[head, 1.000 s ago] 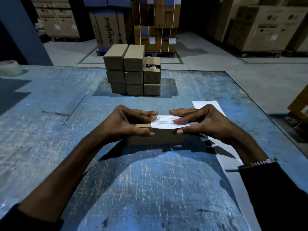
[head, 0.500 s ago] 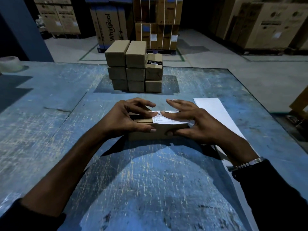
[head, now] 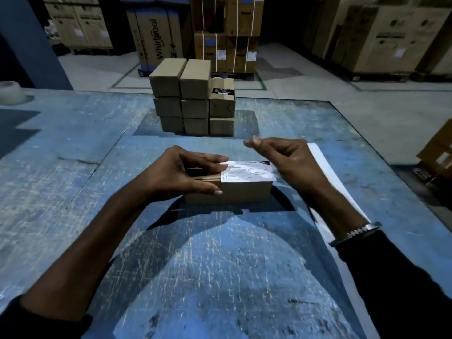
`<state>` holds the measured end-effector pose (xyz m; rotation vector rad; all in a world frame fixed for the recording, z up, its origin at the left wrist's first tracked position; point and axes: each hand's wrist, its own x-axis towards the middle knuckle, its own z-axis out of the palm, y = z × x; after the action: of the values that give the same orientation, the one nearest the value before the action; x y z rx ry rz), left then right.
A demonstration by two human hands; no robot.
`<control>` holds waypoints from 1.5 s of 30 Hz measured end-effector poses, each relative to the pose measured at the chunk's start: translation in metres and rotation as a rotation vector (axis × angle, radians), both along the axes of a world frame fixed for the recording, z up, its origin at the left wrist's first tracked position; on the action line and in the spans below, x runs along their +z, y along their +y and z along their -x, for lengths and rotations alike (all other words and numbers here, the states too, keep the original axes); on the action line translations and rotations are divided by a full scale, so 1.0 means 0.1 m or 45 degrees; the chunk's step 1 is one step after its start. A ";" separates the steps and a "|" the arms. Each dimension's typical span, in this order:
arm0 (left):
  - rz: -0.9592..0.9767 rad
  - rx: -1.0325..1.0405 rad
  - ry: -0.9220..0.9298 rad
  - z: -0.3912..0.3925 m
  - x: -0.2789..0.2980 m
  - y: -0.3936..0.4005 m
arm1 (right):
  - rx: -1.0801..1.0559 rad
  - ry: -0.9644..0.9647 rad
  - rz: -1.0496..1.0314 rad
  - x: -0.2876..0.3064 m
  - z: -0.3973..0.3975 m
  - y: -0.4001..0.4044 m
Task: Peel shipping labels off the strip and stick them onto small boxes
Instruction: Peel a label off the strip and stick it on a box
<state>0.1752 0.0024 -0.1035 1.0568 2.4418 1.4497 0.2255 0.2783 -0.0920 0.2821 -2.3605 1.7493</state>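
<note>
While the left hand (head: 181, 176) is gripping the small box (head: 234, 192) by its left end, thumb on the front face and fingers curled over the top, a white label (head: 248, 172) is lying on the top of this box. The right hand (head: 291, 159) is hovering just beside the box, loosely open and holding nothing. The label strip (head: 325, 167) is lying to the right of the box. Behind the box a stack of boxes (head: 193, 99) is waiting; I judge most are still needing labels.

The label's (head: 247, 171) print is too small to read; the left hand (head: 181, 176) hides the box's (head: 234, 192) left end.
</note>
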 end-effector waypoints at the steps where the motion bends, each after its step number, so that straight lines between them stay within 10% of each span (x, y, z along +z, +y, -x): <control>1: 0.002 0.002 0.000 -0.01 0.01 0.00 | -0.064 -0.020 -0.039 -0.05 0.03 -0.05; 13: -0.191 0.286 0.061 -0.21 -0.06 0.29 | 0.210 -0.119 0.025 -0.17 -0.01 -0.02; 35: -0.135 0.052 0.036 -0.07 -0.08 0.17 | 0.580 -0.394 -0.019 -0.17 0.11 0.37; 45: -0.025 0.116 0.138 -0.06 -0.09 0.15 | 0.377 -0.222 -0.087 -0.19 0.09 0.27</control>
<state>0.1815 0.0176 -0.1127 1.0684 2.5873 1.4826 0.2166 0.3056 -0.1115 0.5352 -2.6184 1.8899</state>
